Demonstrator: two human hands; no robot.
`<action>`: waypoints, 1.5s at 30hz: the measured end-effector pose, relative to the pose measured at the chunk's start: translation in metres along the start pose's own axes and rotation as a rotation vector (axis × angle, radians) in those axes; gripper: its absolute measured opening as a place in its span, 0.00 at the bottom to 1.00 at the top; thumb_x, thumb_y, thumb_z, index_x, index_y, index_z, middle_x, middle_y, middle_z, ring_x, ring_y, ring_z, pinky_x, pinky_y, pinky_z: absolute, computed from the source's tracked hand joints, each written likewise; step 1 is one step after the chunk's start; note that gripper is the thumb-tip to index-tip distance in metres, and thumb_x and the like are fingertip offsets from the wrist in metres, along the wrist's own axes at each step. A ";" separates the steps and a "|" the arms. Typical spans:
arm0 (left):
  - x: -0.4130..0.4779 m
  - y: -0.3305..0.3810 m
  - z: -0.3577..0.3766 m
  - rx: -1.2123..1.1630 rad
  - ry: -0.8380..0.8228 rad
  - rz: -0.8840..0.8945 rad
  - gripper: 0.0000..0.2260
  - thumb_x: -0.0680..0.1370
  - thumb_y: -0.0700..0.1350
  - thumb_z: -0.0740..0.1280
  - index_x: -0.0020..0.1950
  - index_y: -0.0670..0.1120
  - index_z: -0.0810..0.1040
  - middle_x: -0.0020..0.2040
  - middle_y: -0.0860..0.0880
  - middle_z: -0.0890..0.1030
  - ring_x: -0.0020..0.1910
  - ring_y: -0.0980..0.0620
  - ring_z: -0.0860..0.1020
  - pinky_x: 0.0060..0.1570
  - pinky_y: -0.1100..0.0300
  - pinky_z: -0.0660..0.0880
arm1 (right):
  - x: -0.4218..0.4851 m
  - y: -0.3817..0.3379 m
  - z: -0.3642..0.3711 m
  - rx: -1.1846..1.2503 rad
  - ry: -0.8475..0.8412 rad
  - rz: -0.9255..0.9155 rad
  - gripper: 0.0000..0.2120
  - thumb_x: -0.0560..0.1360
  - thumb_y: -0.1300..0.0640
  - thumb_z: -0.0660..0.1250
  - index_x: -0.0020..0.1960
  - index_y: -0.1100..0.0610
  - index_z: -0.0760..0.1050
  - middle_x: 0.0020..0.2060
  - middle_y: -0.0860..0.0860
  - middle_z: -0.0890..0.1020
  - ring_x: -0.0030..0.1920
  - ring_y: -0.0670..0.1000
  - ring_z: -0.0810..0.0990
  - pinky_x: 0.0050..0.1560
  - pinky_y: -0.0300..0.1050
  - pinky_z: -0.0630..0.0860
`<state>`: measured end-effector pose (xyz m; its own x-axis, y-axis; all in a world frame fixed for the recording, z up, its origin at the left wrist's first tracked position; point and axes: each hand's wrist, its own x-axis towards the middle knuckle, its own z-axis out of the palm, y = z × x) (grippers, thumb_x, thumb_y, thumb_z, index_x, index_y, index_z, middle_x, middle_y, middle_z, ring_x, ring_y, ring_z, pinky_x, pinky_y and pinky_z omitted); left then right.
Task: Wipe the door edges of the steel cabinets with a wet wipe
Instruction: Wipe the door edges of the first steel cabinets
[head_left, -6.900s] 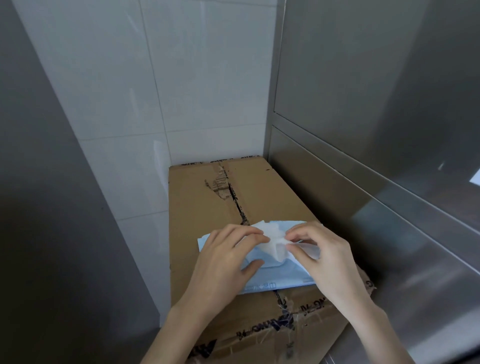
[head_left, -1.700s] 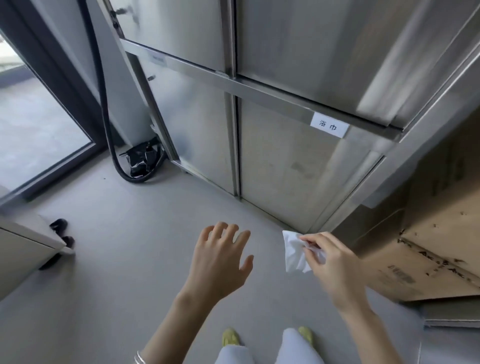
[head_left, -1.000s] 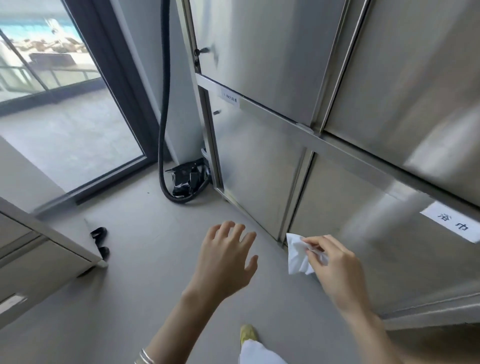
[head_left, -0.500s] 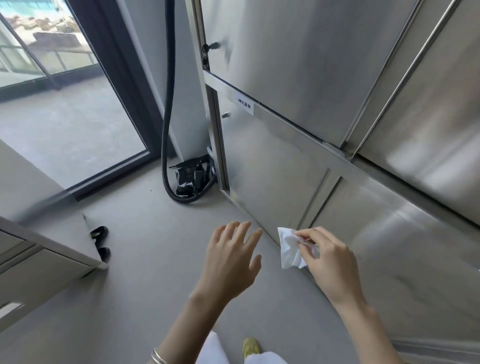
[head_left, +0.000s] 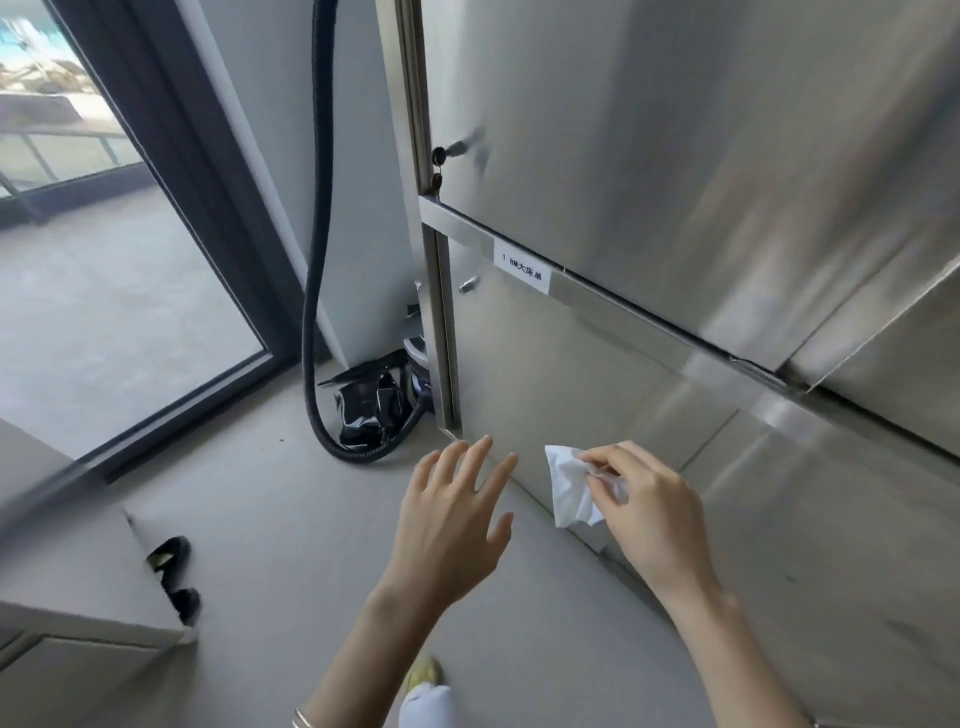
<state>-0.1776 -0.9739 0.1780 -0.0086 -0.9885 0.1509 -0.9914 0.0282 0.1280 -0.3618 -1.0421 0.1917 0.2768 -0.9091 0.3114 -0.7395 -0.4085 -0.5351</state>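
Head view: wet wipe (head_left: 571, 491) in right hand (head_left: 647, 512)

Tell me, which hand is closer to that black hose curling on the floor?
Left. The left hand hovers open just right of the black hose; the right hand, pinching the wet wipe, sits farther right, by the lower cabinet door.

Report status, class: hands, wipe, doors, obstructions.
Left hand open, empty. Right hand pinches wet wipe near lower cabinet door; contact unclear. Black hose on floor by door's left edge.
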 end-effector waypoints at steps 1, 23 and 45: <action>0.004 -0.019 -0.004 0.001 0.010 0.003 0.24 0.70 0.52 0.74 0.65 0.48 0.79 0.64 0.45 0.79 0.60 0.43 0.78 0.58 0.49 0.76 | 0.010 -0.012 0.008 -0.001 0.002 -0.004 0.11 0.68 0.66 0.73 0.43 0.51 0.80 0.39 0.42 0.81 0.36 0.47 0.78 0.29 0.41 0.73; 0.140 -0.196 0.001 0.029 0.006 0.202 0.17 0.67 0.55 0.75 0.51 0.49 0.83 0.44 0.52 0.82 0.45 0.49 0.81 0.47 0.55 0.79 | 0.175 -0.093 0.114 0.025 0.106 0.033 0.11 0.68 0.68 0.71 0.45 0.54 0.81 0.39 0.46 0.81 0.40 0.52 0.80 0.36 0.50 0.78; 0.310 -0.290 -0.043 -0.062 0.280 0.638 0.18 0.72 0.51 0.70 0.60 0.48 0.81 0.59 0.48 0.81 0.59 0.45 0.79 0.57 0.51 0.76 | 0.297 -0.137 0.142 -0.116 0.454 0.161 0.10 0.67 0.70 0.73 0.43 0.57 0.81 0.38 0.47 0.82 0.36 0.52 0.80 0.32 0.47 0.76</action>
<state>0.1131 -1.2824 0.2294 -0.5445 -0.7006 0.4612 -0.7944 0.6073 -0.0152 -0.0907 -1.2674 0.2456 -0.1229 -0.8218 0.5563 -0.8214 -0.2304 -0.5217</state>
